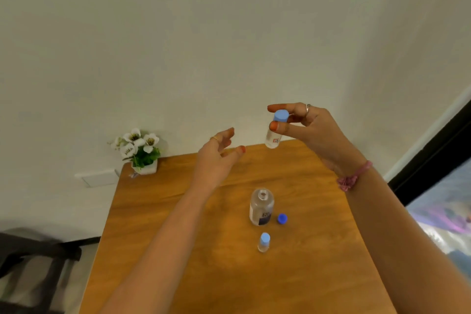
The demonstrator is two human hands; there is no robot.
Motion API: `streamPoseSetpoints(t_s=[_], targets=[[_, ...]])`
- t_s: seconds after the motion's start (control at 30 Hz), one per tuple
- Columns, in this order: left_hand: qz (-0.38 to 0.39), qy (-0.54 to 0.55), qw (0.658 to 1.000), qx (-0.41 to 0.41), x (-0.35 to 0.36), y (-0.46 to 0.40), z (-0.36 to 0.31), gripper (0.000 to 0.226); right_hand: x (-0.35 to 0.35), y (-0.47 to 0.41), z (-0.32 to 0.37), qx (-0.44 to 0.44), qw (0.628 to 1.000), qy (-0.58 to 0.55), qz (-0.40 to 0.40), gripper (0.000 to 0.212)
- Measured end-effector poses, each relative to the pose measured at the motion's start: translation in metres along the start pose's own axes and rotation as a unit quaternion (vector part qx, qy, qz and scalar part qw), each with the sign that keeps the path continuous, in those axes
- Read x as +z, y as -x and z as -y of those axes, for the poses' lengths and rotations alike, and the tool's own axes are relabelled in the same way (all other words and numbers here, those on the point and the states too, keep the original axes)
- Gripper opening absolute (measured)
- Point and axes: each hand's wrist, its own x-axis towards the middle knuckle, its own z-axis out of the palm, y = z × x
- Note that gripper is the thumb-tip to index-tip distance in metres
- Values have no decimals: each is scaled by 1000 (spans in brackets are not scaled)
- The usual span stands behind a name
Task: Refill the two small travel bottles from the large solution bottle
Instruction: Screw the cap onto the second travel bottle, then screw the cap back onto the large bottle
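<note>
1. A person's right hand (309,126) is raised above the far edge of a brown wooden table (178,250), pinching a small clear plastic travel bottle with a pale blue cap (275,131) between thumb and forefinger at the cap end, so the bottle hangs tilted in the air.
2. The left hand (216,154) hovers just beside it, fingers loosely spread and holding nothing, a short gap away from the bottle.
3. The step in hand looks like opening this first small bottle: its cap is on, so nothing can be poured into it yet (whether it holds any liquid is too hard to tell).
4. The next move likely calls for the left hand to steady the bottle's body while the right twists the cap off.
5. On the table, nearer the person, stands the large clear solution bottle with a dark label (261,208), upright and already uncapped.
6. Its dark blue round cap (282,218) lies just beside it to the right.
7. A second small clear travel bottle with a pale blue cap (264,242) stands upright near the large bottle, closer to the person, capped.
8. A small white pot of white artificial flowers (139,151) sits at the far left corner, well apart from the work.
9. Nothing blocks the hands; the open large bottle is the one thing that could be knocked over.
</note>
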Motion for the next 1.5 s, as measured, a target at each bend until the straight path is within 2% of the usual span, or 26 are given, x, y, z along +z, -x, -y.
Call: streamPoseSetpoints(t_s=[0.13,0.27,0.57,0.73,1.2,1.5], targets=[[52,-8,997,-55,19,10,42,45,-2,31,-45,65,998,1,9,36],[128,-34,986,-104,44,21,73,46,-1,63,-94,120,992,22,26,36],[119,-141,970,-161,81,37,112,77,13,113,-186,256,965,20,55,38],[103,-146,966,-188,93,41,122,81,21,124,-210,268,957,78,75,36],[66,-113,966,-221,102,39,132,82,32,124,-233,258,954,105,114,37],[65,-97,967,-227,111,33,141,81,25,124,-239,236,952,122,155,51]])
